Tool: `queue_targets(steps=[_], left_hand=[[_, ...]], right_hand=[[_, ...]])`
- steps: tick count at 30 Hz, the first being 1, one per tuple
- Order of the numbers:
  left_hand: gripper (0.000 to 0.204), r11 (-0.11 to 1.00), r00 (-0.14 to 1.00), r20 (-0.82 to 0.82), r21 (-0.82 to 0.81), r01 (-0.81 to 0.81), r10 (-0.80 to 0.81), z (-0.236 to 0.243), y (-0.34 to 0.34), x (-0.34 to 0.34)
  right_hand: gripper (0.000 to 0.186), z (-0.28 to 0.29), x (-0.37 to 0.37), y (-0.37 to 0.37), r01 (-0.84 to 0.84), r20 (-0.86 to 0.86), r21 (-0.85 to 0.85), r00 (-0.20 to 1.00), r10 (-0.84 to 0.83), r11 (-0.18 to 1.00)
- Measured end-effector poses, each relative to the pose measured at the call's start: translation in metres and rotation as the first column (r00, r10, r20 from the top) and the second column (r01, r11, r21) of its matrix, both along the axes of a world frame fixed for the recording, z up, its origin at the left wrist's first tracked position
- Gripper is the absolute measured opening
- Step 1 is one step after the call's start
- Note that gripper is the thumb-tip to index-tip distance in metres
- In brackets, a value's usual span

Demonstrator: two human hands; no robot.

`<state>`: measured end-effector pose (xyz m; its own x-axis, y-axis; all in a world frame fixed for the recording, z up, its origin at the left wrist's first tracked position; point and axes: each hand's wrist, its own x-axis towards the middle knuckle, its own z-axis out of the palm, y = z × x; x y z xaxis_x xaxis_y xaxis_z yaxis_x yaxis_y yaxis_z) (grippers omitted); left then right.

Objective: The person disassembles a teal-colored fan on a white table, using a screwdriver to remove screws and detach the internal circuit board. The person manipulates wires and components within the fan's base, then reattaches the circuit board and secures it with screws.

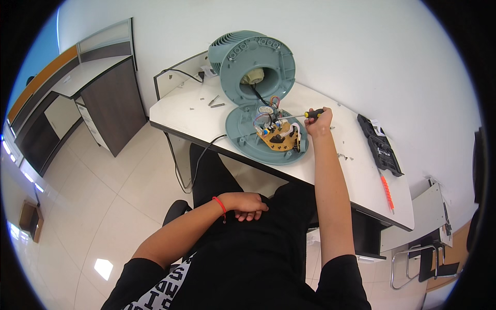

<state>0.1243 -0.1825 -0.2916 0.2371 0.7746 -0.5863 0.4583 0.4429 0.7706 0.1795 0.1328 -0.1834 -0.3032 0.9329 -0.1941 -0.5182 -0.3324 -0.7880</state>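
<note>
We look down at a white desk [181,110] against a pale wall. On it, near the front edge, a grey-green round base [241,135] lies flat, its inside facing up, with a tan circuit board [288,140] on it. Behind, a ribbed housing [232,85] of the same colour lies tipped over, its underside toward us; wires [275,100] run between the two.

Our right hand [318,124] is wrapped around the black and yellow handle of a screwdriver [308,114], its shaft pointing left to the board's back edge. We cannot tell whether the tip touches a screw. Our left hand [249,205] rests over our lap, fingers loosely bent, with nothing visible in it.

Loose screws [345,156] lie to the right of the base; beyond them are an open black tool case [380,144] and an orange-red stick [387,192].

We judge the step in hand to be screwdriver work at the board; the next move calls for a well-seated tip, clear of the wires, perhaps with the left hand steadying the base.
</note>
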Motion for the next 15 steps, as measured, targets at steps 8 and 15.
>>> queue_targets(steps=[8,15], left_hand=[[0.050,1.000,1.000,0.009,-0.009,0.000,0.000,0.0012,0.0002,-0.0001],[0.050,1.000,1.000,0.020,-0.019,0.002,-0.001,-0.0031,0.0016,-0.0007]], right_hand=[[0.029,0.0011,0.0011,0.0020,-0.005,0.000,-0.029,1.000,0.005,1.000],[0.033,0.0027,-0.0005,-0.0033,0.016,0.028,-0.031,0.999,-0.016,0.999]])
